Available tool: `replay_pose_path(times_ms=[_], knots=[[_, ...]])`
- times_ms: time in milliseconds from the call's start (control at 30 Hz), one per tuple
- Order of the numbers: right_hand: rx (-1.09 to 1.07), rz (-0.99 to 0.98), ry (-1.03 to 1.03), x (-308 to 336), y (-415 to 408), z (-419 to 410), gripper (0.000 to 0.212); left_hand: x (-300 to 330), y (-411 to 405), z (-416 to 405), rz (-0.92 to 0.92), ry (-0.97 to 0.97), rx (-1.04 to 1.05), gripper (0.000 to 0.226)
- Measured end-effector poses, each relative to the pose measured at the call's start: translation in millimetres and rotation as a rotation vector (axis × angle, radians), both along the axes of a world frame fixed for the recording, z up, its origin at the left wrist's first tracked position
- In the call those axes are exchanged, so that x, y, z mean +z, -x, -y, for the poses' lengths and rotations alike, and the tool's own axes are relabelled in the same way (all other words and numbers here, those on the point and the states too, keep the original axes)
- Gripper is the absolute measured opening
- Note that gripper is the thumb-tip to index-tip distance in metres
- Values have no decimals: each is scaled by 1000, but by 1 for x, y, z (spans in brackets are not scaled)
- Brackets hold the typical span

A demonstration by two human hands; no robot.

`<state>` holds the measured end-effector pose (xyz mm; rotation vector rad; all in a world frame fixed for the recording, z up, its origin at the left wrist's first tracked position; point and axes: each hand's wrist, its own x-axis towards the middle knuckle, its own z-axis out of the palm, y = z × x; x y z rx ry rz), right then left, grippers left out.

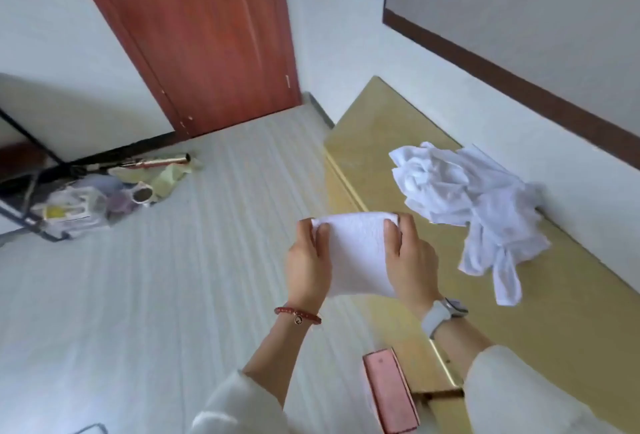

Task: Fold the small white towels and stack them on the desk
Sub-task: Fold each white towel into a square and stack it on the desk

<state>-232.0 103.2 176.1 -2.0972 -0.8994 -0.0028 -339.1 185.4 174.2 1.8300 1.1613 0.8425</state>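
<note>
Evidently early: both hands, left hand (304, 260) and right hand (410, 257), hold one part-folded towel (356, 253) beside the surface (571, 329); its unfolded pile (467, 198) remains, no stack visible.

The desk (568, 312) runs along the wall on the right, with a heap of towels (474, 205) on it against the wall. Left of the heap, both hands hold a folded towel (356, 253) over the desk's left edge. A door (194, 35) stands behind.
</note>
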Motion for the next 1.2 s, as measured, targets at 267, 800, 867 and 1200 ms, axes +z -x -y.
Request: replay_pose_path(times_ms=[267,800,867,1200], knots=[[487,-476,29,28,190,-240,12,27,227,-204,-8,-80,330,11],[809,-147,180,11,404,-659,17,11,463,-557,95,169,720,21],[889,-152,189,13,439,-714,16,17,495,-604,-8,96,782,10],[1222,-70,209,14,645,-940,14,3,693,-795,-211,-57,1054,15]])
